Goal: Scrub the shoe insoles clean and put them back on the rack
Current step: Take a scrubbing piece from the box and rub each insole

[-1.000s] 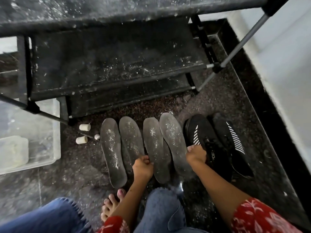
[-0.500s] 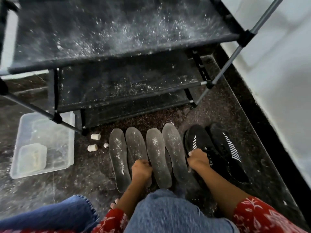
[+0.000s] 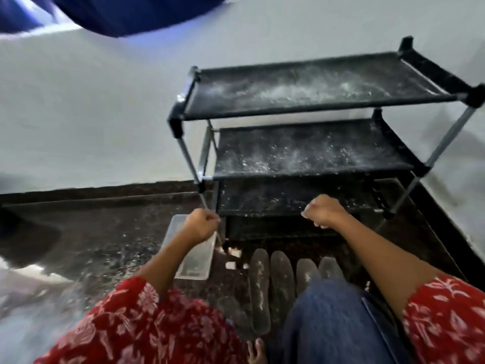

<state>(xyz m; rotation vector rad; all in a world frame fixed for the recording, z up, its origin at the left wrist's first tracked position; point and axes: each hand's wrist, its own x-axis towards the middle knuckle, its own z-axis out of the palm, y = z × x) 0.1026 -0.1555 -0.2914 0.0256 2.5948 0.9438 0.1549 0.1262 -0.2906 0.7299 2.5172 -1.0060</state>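
Several dusty grey insoles (image 3: 259, 287) lie side by side on the dark floor in front of the black shoe rack (image 3: 309, 156), whose shelves are speckled with white powder. My left hand (image 3: 200, 224) is raised above the floor, fingers closed into a fist, over the clear tub. My right hand (image 3: 324, 210) is also raised and curled shut, in front of the rack's lower shelf. Neither hand touches an insole. My blue-jeaned knee (image 3: 333, 316) hides the near ends of the right two insoles.
A clear plastic tub (image 3: 194, 264) sits on the floor left of the insoles. Small white caps (image 3: 231, 264) lie by the rack's front left leg. A pale wall stands behind and right of the rack. A blue cloth (image 3: 126, 11) hangs at the top.
Both hands have let go of the insoles and lifted up toward the rack. The view has tilted upward and back, so the whole rack and wall now show; the black shoes are out of sight.
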